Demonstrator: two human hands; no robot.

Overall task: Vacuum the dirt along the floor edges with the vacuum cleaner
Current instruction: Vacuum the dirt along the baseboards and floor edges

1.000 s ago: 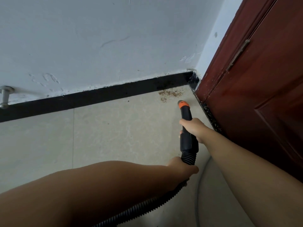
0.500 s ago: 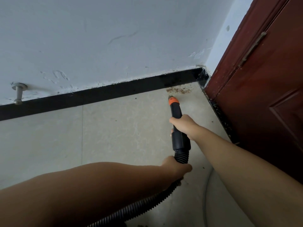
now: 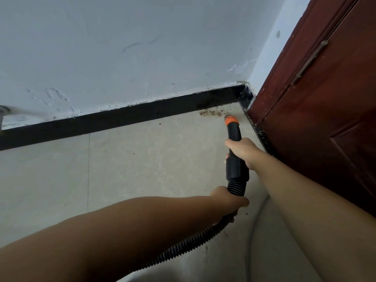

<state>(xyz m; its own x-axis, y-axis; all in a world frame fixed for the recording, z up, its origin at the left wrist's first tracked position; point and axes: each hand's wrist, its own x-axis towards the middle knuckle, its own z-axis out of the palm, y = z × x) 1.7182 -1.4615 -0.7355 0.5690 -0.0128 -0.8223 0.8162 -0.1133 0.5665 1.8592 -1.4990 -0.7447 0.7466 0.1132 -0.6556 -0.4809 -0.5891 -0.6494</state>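
A black vacuum nozzle (image 3: 234, 135) with an orange tip (image 3: 229, 120) points into the floor corner. My right hand (image 3: 244, 151) grips the nozzle's black tube from the right. My left hand (image 3: 227, 200) grips the ribbed black hose (image 3: 189, 244) just below the nozzle's collar. A patch of brown dirt (image 3: 211, 112) lies along the black skirting (image 3: 122, 117), and the orange tip sits at the patch's right end. Tiny crumbs dot the tile nearby.
A dark red wooden door (image 3: 325, 119) stands close on the right, with debris along its black threshold strip (image 3: 262, 135). A white scuffed wall (image 3: 142, 47) rises behind the skirting. A metal door stop (image 3: 3, 112) sticks out at far left. Beige floor tiles (image 3: 132, 169) spread leftward.
The nozzle has advanced toward the corner; its orange tip now reaches the dirt by the skirting. The loose clump of dirt in front of the patch has gone. Both hands keep their grips.
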